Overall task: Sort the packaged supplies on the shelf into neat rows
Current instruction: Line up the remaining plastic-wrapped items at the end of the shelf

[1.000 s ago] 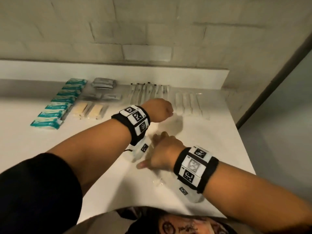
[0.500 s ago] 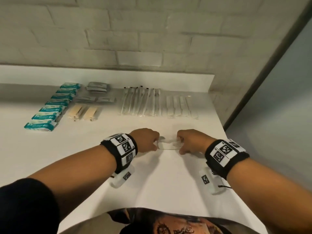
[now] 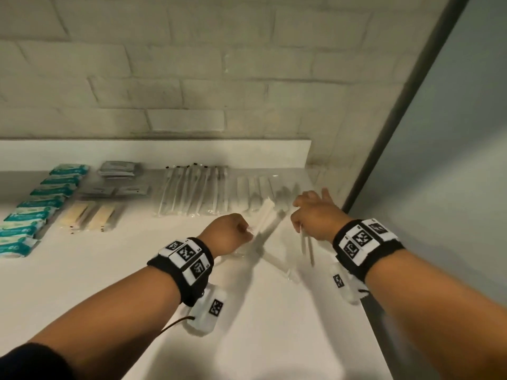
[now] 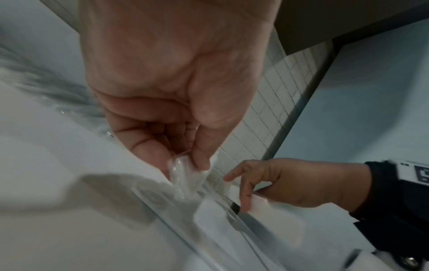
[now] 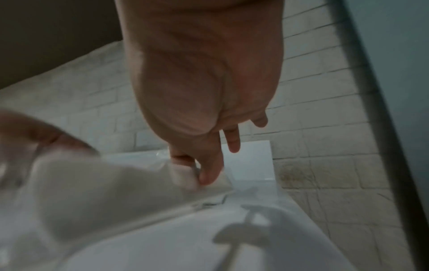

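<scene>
Black wristbands (image 3: 181, 266) with white coded tags, dark sleeve (image 3: 30, 363)

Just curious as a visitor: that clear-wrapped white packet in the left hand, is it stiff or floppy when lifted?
Probably light: the left hand lifts the clear-wrapped packet by one pinched end. Likely fairly stiff inside, since it juts out straight. The wrapper crumples at the fingertips, so it may be slippery.

This looks like a supply or storage corner, perhaps in a clinic or washroom, though the frames cannot settle which. A plain white shelf (image 3: 82, 283) runs along a wall of pale painted brick (image 3: 192, 86), meeting a smooth grey panel with a dark frame (image 3: 384, 149) at its right edge. Along the shelf's back edge lie rows of sealed goods: teal packets (image 3: 41, 204), tan strips (image 3: 90, 216), grey sachets (image 3: 120, 169) and long clear sleeves (image 3: 192, 190).
</scene>
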Motion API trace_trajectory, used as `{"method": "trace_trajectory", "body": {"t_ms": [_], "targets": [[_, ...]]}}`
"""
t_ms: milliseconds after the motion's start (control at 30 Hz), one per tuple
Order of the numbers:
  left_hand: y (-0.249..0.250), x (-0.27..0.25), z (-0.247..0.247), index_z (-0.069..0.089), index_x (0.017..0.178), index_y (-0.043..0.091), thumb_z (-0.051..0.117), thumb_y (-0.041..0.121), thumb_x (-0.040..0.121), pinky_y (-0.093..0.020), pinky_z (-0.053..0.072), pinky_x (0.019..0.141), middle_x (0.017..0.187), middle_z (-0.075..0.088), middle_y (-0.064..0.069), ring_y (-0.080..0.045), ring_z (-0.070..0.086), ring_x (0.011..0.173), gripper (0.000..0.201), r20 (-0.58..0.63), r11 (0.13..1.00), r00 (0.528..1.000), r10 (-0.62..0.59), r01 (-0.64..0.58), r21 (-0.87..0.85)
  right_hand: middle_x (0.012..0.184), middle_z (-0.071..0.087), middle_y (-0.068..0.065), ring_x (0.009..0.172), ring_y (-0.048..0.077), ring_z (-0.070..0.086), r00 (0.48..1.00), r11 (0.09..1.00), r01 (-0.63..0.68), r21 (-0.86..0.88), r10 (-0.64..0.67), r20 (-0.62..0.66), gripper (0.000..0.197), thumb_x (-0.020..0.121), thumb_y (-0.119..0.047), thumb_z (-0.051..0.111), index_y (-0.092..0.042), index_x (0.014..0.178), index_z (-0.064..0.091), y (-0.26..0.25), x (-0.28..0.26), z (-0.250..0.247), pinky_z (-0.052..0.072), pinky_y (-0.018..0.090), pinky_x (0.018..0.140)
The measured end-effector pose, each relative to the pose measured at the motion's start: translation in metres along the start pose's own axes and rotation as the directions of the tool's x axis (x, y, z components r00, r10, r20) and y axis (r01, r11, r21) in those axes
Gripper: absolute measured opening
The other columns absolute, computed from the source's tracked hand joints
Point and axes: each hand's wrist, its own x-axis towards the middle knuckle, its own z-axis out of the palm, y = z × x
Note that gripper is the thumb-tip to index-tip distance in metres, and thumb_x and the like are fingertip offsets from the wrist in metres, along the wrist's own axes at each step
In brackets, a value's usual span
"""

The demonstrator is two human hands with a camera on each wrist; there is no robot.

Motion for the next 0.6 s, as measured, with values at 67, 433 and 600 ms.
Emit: {"method": "trace_trajectory", "body": {"t_ms": [67,433,600], "targets": [[0.006,0.004,0.005,0.057,0.082,0.017,0.067,0.025,0.083,-0.035,0.054,0.065,0.078,0.06,0.0,-0.021,0.06,0.065,0.014,-0.017,0.995,1.0,-0.023,0.021,-0.101,0.143,0.041,0.001,0.139,0.028,0.024,0.997,0.999,0.031,-0.015,-0.031,-0.065,0.031,0.088,-0.01,0.053,-0.031,0.108,0.066,-0.001,0.009,0.0,0.009,0.056,0.116],[0.052,0.071,0.027,0.061,0.087,0.016,0.066,0.02,0.088,-0.035,0.053,0.079,0.085,0.067,-0.003,-0.016,0.064,0.075,0.006,-0.038,0.968,0.995,0.094,-0.101,-0.229,0.074,0.064,0.009,0.053,0.016,0.059,0.943,0.296,-0.18,0.938,0.324,0.079,0.021,0.089,-0.008,0.062,-0.009,0.109,0.057,0.018,0.045,-0.001,0.048,0.025,0.047],[0.052,0.11,0.031,0.062,0.124,0.026,0.05,0.034,0.094,-0.031,0.038,0.105,0.133,0.057,0.004,-0.019,0.05,0.123,0.033,0.002,0.881,0.967,0.253,-0.232,0.413,0.098,0.069,0.022,0.086,0.037,0.068,0.907,0.561,-0.319,0.764,0.413,0.076,0.024,0.087,-0.007,0.059,0.002,0.109,0.065,0.055,0.077,0.004,0.058,0.043,0.079]]}}
